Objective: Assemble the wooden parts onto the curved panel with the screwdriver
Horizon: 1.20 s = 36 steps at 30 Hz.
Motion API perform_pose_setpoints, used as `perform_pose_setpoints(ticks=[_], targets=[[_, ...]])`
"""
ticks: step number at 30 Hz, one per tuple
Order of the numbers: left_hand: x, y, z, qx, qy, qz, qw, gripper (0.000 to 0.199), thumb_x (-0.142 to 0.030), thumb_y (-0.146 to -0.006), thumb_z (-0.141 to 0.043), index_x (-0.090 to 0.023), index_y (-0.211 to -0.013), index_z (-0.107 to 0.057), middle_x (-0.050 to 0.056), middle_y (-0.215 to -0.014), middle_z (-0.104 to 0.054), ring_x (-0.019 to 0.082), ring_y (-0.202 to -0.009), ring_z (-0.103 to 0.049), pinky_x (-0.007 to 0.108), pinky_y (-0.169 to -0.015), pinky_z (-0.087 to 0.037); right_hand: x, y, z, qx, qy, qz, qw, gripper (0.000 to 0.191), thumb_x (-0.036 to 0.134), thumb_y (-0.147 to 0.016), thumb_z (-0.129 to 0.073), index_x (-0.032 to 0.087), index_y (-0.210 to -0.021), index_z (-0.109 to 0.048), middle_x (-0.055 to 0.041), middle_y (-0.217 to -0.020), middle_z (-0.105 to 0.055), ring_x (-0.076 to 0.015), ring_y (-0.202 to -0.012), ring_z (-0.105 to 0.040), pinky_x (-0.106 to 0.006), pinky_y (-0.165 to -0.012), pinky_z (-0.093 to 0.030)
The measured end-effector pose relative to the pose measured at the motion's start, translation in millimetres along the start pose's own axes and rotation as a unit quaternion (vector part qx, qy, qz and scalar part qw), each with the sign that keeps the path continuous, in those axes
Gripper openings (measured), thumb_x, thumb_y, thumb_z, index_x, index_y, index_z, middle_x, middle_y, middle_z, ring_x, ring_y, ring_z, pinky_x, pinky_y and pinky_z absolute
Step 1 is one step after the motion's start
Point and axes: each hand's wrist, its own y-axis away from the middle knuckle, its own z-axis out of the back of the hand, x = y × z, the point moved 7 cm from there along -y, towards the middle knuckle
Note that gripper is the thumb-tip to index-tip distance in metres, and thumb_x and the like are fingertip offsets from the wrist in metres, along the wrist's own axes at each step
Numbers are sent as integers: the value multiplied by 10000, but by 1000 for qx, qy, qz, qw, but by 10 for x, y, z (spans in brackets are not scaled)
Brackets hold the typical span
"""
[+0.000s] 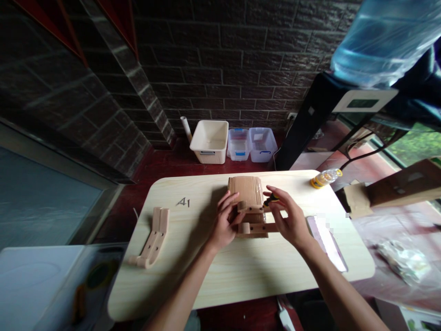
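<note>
A brown cardboard package [245,185] lies at the middle of the table, with two wooden pieces across it, an upper one [254,209] and a lower one [257,228], both with dark holes. My left hand [225,220] is closed on the left end of the upper wooden piece. On the right, my right hand [287,215] pinches a small black and yellow screwdriver [270,199], its tip near a hole of the upper piece. Two more curved wooden pieces [155,239] lie side by side at the table's left.
Small dark metal parts [183,202] lie on the pale table [206,294] left of the package. A bottle [325,178] and a flat white-and-grey object [327,243] are at the right. Bins [210,154] stand on the floor behind, near a water dispenser [305,122].
</note>
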Motion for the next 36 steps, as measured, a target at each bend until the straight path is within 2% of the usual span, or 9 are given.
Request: perform_pose_setpoints(ticks=[3, 10, 17, 19, 22, 26, 32, 36], targets=[[-1, -2, 4, -2, -1, 0, 1000, 284, -326, -957, -656, -279, -1238, -663, 71, -1478, -567, 288, -1507, -371, 549, -1243, -368, 34, -14, 40, -12, 23, 18, 999, 417, 218, -1055, -445, 307, -1459, -500, -111, -1326, -651, -246, -1183, -671, -472, -989, -582], [-18, -8, 10, 3, -1, 1, 1000, 238, -344, -962, -646, -268, -1183, -685, 70, -1484, -566, 293, -1510, -361, 548, -1254, -354, -28, 8, 88, -51, 14, 17, 998, 364, 254, -1031, -513, 312, -1383, -583, -82, -1202, -711, -243, -1079, -705, -458, -910, -616], [-11, -4, 2, 6, 2, 7, 1000, 244, -329, -964, -645, -265, -1197, -681, 78, -1486, -561, 290, -1515, -354, 543, -1255, -344, 31, -28, 101, -48, 6, 17, 999, 375, 256, -1039, -494, 300, -1402, -578, -114, -1319, -658, -270, -1205, -662, -501, -998, -582], [-6, -1, -1, 8, -1, 5, 1000, 268, -328, -961, -651, -267, -1221, -674, 81, -1487, -559, 294, -1515, -356, 547, -1253, -343, 16, -19, 95, -48, -3, 10, 999, 364, 254, -1043, -488, 302, -1391, -583, -112, -1312, -661, -265, -1183, -675, -497, -987, -587], [13, 6, -8, 15, 0, 8, 1000, 333, -324, -967, -642, -279, -1297, -641, 82, -1499, -547, 295, -1520, -350, 552, -1253, -337, -39, 17, 99, -70, -15, 1, 997, 321, 257, -1034, -520, 299, -1342, -598, -100, -1278, -681, -254, -1128, -699, -486, -955, -604], [37, 11, -8, 16, 7, 15, 1000, 383, -317, -960, -651, -296, -1341, -616, 76, -1513, -537, 295, -1531, -331, 546, -1256, -335, -96, 51, 128, -105, -28, -1, 994, 259, 254, -1017, -560, 277, -1269, -614, -101, -1237, -695, -256, -1148, -689, -491, -959, -604], [41, 6, -6, 16, 11, 17, 1000, 386, -314, -953, -657, -302, -1337, -621, 75, -1503, -546, 296, -1526, -339, 549, -1258, -331, -71, 32, 143, -102, -25, 6, 994, 211, 277, -1002, -591, 273, -1210, -622, -107, -1209, -679, -270, -1158, -677, -500, -954, -599], [30, 0, -5, 15, 15, 16, 1000, 367, -309, -955, -652, -304, -1321, -629, 65, -1508, -542, 286, -1529, -335, 534, -1263, -328, -59, 30, 102, -80, -54, -4, 995, 249, 285, -1010, -585, 279, -1259, -563, -127, -1328, -632, -271, -1194, -668, -529, -968, -593]])
